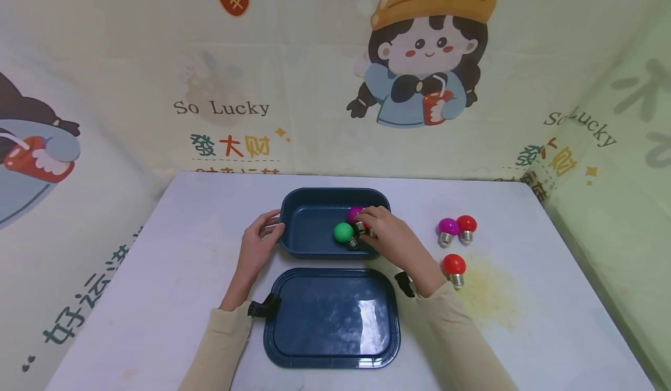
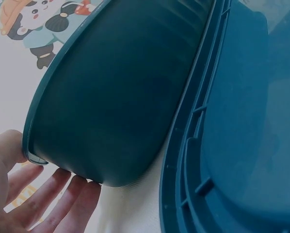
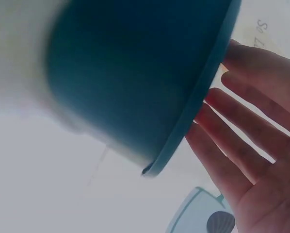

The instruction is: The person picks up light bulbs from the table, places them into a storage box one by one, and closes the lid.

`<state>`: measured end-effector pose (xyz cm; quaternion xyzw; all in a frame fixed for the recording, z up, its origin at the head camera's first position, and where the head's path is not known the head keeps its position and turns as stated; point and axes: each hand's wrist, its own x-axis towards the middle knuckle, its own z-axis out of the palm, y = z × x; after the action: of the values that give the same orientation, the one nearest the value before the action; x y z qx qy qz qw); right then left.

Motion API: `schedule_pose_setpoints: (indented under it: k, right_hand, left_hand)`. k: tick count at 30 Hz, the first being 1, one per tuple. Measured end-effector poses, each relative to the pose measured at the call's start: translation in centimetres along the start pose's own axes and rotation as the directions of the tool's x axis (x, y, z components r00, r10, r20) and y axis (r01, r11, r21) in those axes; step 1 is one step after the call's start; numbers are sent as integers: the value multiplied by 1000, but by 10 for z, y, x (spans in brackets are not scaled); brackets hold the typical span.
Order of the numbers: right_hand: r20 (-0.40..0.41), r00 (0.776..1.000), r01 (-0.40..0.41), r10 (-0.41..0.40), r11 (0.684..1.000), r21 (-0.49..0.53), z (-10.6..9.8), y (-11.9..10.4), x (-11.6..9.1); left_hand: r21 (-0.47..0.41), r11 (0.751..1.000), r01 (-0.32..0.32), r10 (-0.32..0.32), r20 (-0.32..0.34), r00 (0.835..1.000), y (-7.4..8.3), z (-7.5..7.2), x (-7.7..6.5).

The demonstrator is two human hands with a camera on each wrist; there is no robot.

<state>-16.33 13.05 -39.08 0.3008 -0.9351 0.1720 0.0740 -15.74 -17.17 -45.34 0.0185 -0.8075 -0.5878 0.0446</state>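
A dark blue box point(image 1: 309, 225) holds several light bulbs, among them a green bulb point(image 1: 343, 232) and a purple bulb point(image 1: 355, 214). At its left end my left hand point(image 1: 258, 242) rests extended fingers point(image 2: 55, 191) and thumb against the outer wall and rim. My right hand point(image 1: 390, 236) reaches over the right end into the box. A red bulb point(image 1: 366, 226), mostly covered by that hand, shows between thumb and fingers. In the right wrist view, the box wall point(image 3: 125, 73) hides the fingertips.
A dark blue lid point(image 1: 325, 315) lies in front of the box. To the right on the white table point(image 1: 503, 222) are a purple bulb point(image 1: 448, 228), a red bulb point(image 1: 466, 225) beside it, and another red bulb point(image 1: 454, 264) near my right forearm. A printed cloth point(image 1: 314, 88) hangs behind.
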Motion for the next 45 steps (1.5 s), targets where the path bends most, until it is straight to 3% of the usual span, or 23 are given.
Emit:
schedule_pose_setpoints:
  k: [15, 29, 37, 45]
  right_hand:
    - [10, 995, -95, 95, 994, -53, -12, 14, -24]
    - [11, 992, -127, 129, 988, -93, -27, 27, -40]
    - [36, 984, -168, 173, 980, -109, -28, 34, -53]
    - [12, 984, -173, 176, 977, -123, -29, 43, -67]
  left_hand:
    - [14, 1000, -2, 2, -17, 1000, 0, 0, 0]
    - [-4, 1000, -4, 4, -14, 1000, 0, 0, -1]
    - [3, 1000, -12, 12, -16, 1000, 2, 0, -2]
    - [4, 1000, -2, 2, -13, 1000, 0, -1, 0]
